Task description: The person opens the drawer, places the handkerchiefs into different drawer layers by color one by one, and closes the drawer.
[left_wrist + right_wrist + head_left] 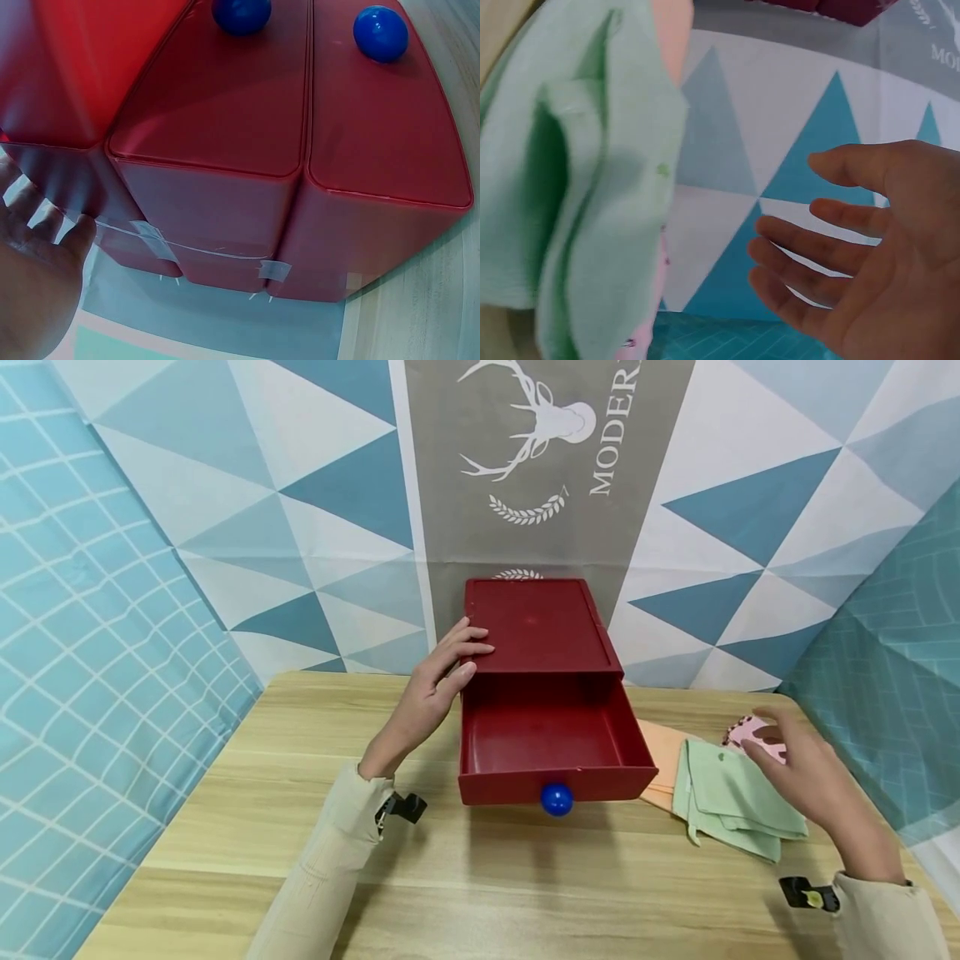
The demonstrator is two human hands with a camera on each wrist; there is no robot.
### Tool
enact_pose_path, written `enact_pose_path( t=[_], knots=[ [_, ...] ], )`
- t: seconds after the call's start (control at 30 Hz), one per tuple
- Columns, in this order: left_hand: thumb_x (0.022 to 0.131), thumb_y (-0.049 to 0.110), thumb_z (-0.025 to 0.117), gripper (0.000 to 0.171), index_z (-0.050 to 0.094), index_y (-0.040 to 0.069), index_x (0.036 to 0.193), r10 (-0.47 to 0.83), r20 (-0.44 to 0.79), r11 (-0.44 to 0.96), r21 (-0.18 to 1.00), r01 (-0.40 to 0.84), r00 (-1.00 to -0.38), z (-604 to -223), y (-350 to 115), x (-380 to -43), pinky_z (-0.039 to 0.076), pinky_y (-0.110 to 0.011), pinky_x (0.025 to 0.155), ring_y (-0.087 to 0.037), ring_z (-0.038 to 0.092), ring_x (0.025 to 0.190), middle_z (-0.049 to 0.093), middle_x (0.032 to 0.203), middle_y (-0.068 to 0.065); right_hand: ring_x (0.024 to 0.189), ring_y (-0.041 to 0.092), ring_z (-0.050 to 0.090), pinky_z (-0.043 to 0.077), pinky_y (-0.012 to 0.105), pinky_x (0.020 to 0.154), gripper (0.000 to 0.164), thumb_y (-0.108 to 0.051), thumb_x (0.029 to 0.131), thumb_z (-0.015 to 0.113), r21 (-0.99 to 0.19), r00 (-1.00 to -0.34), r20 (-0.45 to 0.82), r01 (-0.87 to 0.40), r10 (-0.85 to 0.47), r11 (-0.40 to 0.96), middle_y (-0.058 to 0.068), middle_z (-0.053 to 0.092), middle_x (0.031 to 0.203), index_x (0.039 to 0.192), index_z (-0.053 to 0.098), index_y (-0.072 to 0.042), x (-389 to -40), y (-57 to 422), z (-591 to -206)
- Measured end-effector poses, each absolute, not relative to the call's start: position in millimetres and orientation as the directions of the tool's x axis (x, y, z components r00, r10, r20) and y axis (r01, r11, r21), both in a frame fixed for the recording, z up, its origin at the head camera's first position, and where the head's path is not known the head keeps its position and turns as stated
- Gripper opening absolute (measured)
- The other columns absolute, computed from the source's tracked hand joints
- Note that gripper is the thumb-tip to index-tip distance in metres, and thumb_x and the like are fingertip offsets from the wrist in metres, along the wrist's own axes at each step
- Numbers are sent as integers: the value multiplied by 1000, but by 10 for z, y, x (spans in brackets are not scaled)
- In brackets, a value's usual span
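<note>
A dark red drawer unit [536,627] stands at the back of the table, its top drawer [555,783] pulled out and bare inside. A blue round knob [557,799] sits on that drawer's front. My left hand [435,681] rests on the unit's upper left edge, fingers stretched over the top. In the left wrist view two lower drawers [217,112] are closed. At the right, my right hand [802,768] hovers over folded cloths with its fingers loosely bent and nothing in them. Closest to it are a green cloth [738,793] and a pink cloth [750,735] with dark trim.
An orange cloth [663,752] lies partly under the green one, beside the drawer unit. Behind the table [300,752] hangs a patterned backdrop [337,510] with triangles and a deer print. Blue grid-patterned sheeting [90,635] borders the left side.
</note>
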State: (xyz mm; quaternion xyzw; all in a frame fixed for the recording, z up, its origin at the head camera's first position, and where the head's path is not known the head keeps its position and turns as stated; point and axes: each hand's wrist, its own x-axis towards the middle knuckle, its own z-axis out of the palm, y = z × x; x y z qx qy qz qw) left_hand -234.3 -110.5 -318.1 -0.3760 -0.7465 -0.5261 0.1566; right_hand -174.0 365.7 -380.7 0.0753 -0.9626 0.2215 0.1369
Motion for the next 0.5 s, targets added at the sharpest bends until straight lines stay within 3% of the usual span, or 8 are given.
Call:
enact_pose_path(
  t=[0.2, 0.5],
  knots=[
    [100, 2, 47, 31, 60, -5, 127, 401, 629, 171, 663, 729, -666, -3169, -1098, -2339, 22, -47, 121, -38, 17, 150, 46, 146, -22, 103, 57, 54, 46, 69, 77, 54, -10, 97, 63, -413, -956, 281, -202, -87, 888, 42, 54, 115, 138, 36, 11, -1775, 3707, -3936],
    [101, 3, 47, 30, 60, -5, 127, 399, 625, 173, 668, 724, -671, -3174, -1089, -2340, 23, -47, 120, -35, 17, 151, 46, 146, -21, 102, 57, 54, 46, 66, 78, 49, -12, 98, 60, -366, -990, 115, -122, -86, 923, 43, 55, 113, 134, 40, 15, -1793, 3854, -4004]
  ],
)
